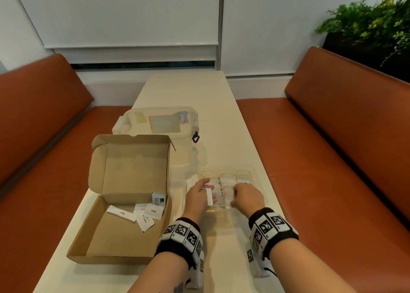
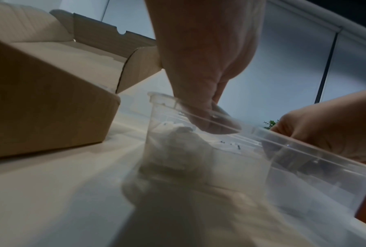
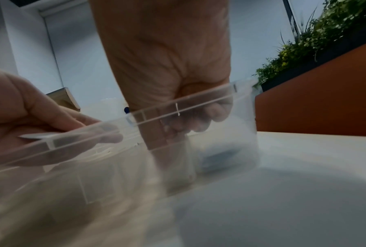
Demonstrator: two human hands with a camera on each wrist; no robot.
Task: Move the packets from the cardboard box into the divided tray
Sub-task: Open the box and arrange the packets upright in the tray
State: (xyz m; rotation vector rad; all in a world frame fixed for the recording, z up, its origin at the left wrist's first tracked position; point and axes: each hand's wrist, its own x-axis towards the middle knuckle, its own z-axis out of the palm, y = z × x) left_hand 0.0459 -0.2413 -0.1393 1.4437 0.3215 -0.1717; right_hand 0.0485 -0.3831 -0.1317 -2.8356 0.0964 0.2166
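An open cardboard box [image 1: 133, 196] lies on the left of the table, with several white packets [image 1: 144, 212] in its far right corner. The clear divided tray [image 1: 255, 170] stands to its right, packets lined up in its compartments. My left hand [image 1: 207, 192] is over the tray's left end and pinches a white packet [image 1: 209, 196]; the right wrist view shows that packet [image 3: 38, 136] edge-on at the tray rim [image 3: 198, 100]. My right hand [image 1: 238, 196] reaches into the tray's middle with fingers [image 3: 198, 122] curled down behind the wall. Whether they hold a packet is hidden.
A clear lidded container [image 1: 159, 124] stands behind the box and tray. Orange benches [image 1: 332, 159] run along both sides of the narrow table [image 1: 188, 88]. A planter [image 1: 372, 26] sits at the back right. Bare tabletop shows at the far end and in front of the tray.
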